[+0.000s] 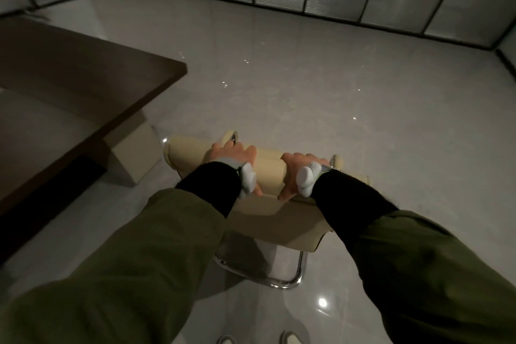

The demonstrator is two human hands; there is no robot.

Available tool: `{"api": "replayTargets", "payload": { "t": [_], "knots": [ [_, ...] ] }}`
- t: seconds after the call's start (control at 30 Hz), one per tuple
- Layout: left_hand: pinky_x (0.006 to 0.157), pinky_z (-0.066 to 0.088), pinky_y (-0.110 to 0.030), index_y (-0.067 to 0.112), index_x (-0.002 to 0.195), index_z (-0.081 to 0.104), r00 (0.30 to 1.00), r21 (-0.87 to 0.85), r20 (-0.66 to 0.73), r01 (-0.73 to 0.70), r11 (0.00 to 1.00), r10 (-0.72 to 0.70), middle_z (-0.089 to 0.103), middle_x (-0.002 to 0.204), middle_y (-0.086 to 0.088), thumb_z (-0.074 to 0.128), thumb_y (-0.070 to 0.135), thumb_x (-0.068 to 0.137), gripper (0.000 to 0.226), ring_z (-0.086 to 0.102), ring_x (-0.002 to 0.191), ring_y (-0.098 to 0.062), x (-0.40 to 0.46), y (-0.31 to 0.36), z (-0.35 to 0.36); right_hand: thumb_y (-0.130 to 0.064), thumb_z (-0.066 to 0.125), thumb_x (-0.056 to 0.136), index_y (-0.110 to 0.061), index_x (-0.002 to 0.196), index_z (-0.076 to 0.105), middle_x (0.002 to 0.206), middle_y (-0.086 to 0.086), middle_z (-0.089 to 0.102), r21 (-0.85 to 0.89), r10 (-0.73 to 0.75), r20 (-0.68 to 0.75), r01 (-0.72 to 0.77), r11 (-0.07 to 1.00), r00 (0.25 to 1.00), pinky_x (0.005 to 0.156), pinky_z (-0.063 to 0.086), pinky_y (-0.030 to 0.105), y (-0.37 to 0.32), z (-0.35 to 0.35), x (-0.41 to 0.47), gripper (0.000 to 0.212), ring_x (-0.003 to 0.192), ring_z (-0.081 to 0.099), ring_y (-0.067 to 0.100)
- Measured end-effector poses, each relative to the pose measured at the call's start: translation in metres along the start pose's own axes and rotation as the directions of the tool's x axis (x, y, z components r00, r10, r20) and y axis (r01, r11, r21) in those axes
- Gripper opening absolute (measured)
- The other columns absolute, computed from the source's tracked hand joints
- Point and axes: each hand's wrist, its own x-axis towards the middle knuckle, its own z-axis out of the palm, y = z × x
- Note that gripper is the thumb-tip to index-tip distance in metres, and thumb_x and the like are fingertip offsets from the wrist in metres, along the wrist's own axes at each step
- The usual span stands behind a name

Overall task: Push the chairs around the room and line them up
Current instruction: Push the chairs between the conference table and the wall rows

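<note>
Shiny floor (307,92) lies ahead; our left hand (233,155) and right hand (300,167) grip the chair (268,173) top tight to push it.

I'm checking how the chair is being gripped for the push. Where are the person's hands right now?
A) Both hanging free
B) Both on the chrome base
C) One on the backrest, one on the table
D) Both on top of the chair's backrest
D: the left hand and the right hand both grip the top of the cream chair backrest, while the brown table stands apart on the left.
</note>
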Motion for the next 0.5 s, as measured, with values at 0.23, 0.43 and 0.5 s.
{"api": "replayTargets", "payload": {
  "t": [0.23,0.43,0.5],
  "knots": [
    [0.083,0.024,-0.041,0.025,0.11,0.048,0.984,-0.136,-0.003,0.176,0.975,-0.178,0.054,0.128,-0.004,0.073,0.059,0.072,0.056,0.045,0.123,-0.03,-0.043,-0.012,0.016,-0.055,0.073,0.055,-0.031,0.127,0.049,0.13,-0.001,0.055,0.074,-0.192,0.013,0.19,0.979,0.981,0.082,0.037,0.029,-0.017,0.009,0.006,0.08,0.124,0.053,0.024],
    [0.091,0.033,-0.047,0.027,0.12,0.046,0.942,-0.097,0.016,0.335,0.937,-0.335,0.052,0.131,-0.004,0.08,0.067,0.058,0.081,0.046,0.125,-0.031,-0.086,0.005,0.025,-0.052,0.077,0.071,-0.034,0.131,0.049,0.126,-0.002,0.056,0.039,-0.339,-0.143,0.348,0.937,0.93,0.079,0.037,0.027,-0.023,0.025,-0.004,0.068,0.117,0.058,0.023],
    [0.094,0.033,-0.048,0.026,0.12,0.048,0.926,-0.131,0.012,0.375,0.918,-0.377,0.051,0.132,-0.005,0.082,0.062,0.058,0.079,0.045,0.126,-0.032,-0.097,0.009,0.03,-0.049,0.08,0.072,-0.031,0.132,0.05,0.127,0.0,0.057,0.043,-0.372,-0.121,0.379,0.924,0.92,0.081,0.039,0.028,-0.027,0.025,-0.005,0.069,0.118,0.058,0.024]
  ]
}}
